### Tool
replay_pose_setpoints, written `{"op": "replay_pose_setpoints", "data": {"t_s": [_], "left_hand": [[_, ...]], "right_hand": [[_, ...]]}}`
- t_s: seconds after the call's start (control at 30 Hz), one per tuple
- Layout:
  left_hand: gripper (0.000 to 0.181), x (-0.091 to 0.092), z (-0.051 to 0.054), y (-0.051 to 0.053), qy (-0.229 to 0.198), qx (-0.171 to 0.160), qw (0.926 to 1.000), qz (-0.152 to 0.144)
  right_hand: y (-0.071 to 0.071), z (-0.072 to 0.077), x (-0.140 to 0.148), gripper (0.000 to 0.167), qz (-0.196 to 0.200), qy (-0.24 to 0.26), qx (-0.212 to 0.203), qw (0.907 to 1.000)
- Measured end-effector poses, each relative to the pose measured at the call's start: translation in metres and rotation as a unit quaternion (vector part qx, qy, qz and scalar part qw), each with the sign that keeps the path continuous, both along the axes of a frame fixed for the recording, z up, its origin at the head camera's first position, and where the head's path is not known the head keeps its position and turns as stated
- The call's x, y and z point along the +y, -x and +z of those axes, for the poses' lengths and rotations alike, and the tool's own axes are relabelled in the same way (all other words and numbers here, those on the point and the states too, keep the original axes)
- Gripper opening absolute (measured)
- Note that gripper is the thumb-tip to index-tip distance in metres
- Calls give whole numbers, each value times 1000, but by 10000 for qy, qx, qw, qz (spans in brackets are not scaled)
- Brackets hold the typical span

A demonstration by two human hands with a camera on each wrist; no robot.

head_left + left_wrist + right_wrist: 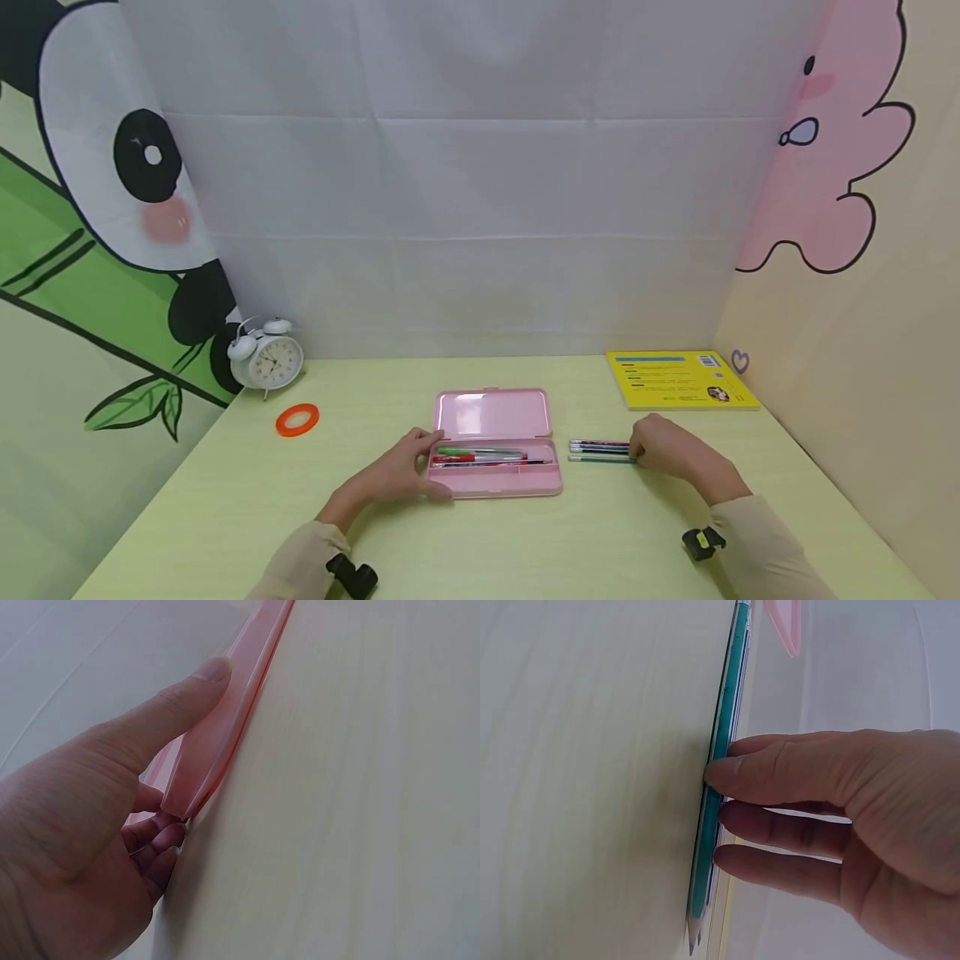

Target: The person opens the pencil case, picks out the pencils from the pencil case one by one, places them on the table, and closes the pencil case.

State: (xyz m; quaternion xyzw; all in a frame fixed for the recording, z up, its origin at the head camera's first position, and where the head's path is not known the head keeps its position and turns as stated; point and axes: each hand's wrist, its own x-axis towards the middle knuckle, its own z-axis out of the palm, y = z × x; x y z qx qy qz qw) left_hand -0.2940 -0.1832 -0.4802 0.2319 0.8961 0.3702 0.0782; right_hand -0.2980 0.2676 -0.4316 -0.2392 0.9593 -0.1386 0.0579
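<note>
An opened pink pencil case (517,417) lies on the table with its lid tipped back. Inside are several pens (480,457), among them one with a green end and one with a red end. My left hand (397,473) grips the case's left end, thumb on the near corner in the left wrist view, fingers round the end. To the right of the case several pencils (598,450) lie side by side. My right hand (675,454) pinches them near their right ends. In the right wrist view the thumb presses a green pencil (730,697), with fingertips on the far side.
A white twin-bell alarm clock (275,362) stands at the back left, an orange ring (297,420) in front of it. At the back right lies a yellow book (667,383). A white sheet (480,183) hangs behind the table (487,550).
</note>
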Motion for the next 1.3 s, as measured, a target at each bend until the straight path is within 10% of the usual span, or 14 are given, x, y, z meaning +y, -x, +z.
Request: {"op": "replay_pose_setpoints", "data": {"t_s": [1.3], "left_hand": [[106, 1, 5, -4, -36, -130, 9999, 70]], "right_hand": [[4, 0, 3, 11, 10, -96, 245, 9997]]}}
